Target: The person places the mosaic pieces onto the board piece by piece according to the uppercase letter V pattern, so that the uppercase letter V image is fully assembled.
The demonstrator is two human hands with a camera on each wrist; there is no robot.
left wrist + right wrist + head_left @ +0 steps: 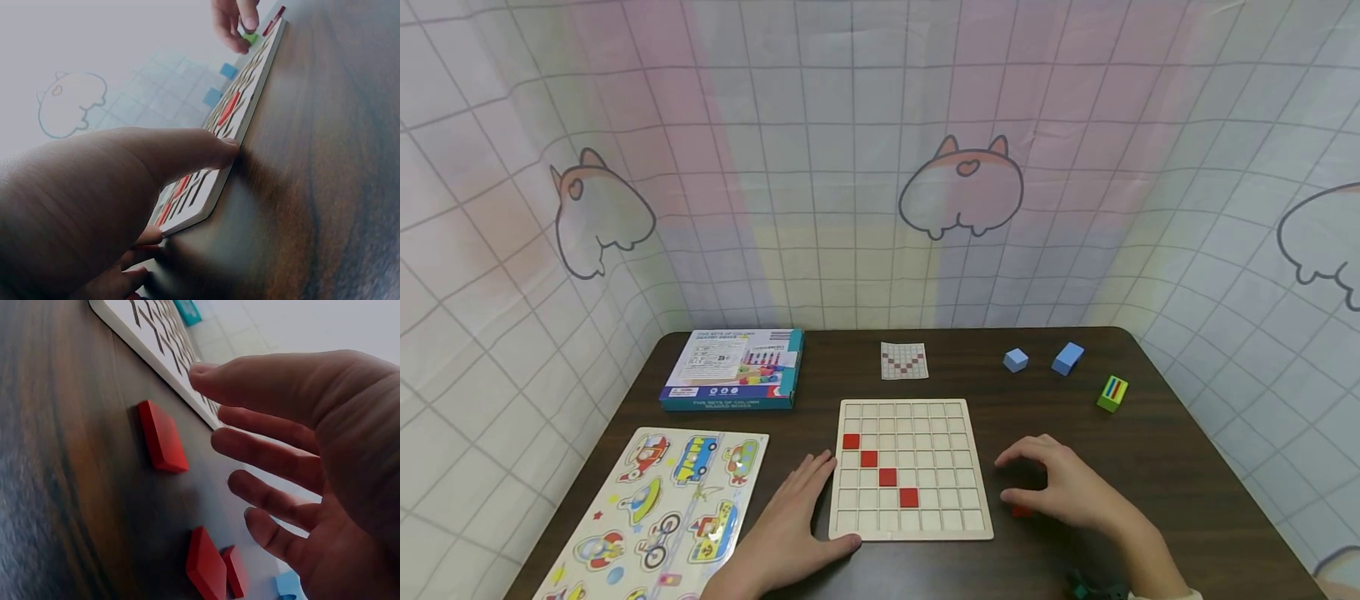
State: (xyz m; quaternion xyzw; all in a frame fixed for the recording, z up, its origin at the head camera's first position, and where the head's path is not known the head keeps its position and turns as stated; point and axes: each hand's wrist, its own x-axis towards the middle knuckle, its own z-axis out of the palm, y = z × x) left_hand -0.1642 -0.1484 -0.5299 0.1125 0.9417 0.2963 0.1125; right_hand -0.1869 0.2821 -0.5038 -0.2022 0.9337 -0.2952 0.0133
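Note:
A pale wooden grid board (912, 535) lies flat before me, with several red square tiles (887, 477) set in its cells in a diagonal running down to the right. My left hand (790, 518) rests against the board's left side, fingers fairly straight, and its thumb touches the near left edge. Right of the board my right hand (1067, 483) hovers with thumb and fingers apart and nothing between them. Below it, in the right wrist view, loose red tiles lie on the table: one nearer the board (162, 437) and two farther off; the head view mostly hides them.
A small pattern card (904, 361) lies behind the board. Two blue blocks (1016, 360) and a green striped block (1112, 393) sit back right. At left are a boxed set (733, 371) and a picture puzzle board (681, 500). A dark green object (1082, 586) lies front right.

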